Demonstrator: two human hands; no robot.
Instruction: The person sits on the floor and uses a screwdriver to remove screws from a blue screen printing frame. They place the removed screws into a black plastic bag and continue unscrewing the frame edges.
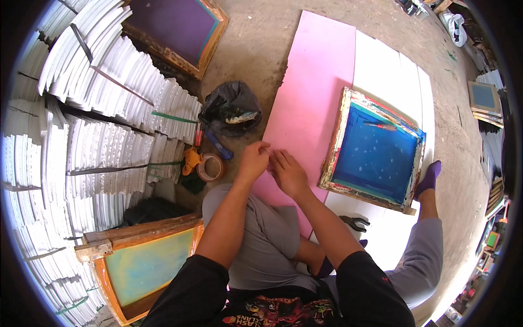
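My left hand (254, 162) and my right hand (290, 173) come together over the left edge of a pink sheet (313, 82). The left fingers are bent in a pinch. On the right hand the fingers are drawn together and curl toward the left hand. Whatever lies between the fingertips is too small or hidden to make out. Right of my hands, a wooden screen-printing frame (333, 150) with blue mesh (376, 155) rests on the pink and white sheets. A slim red tool (379, 126) lies in it.
Tied stacks of white sheets (103, 152) fill the left side. A black plastic bag (231, 106), a tape roll (210, 167) and a blue-handled object (219, 146) lie beside my left hand. More screen frames (215, 41) (101, 272) stand nearby. A black clamp-like tool (355, 222) lies near my right forearm.
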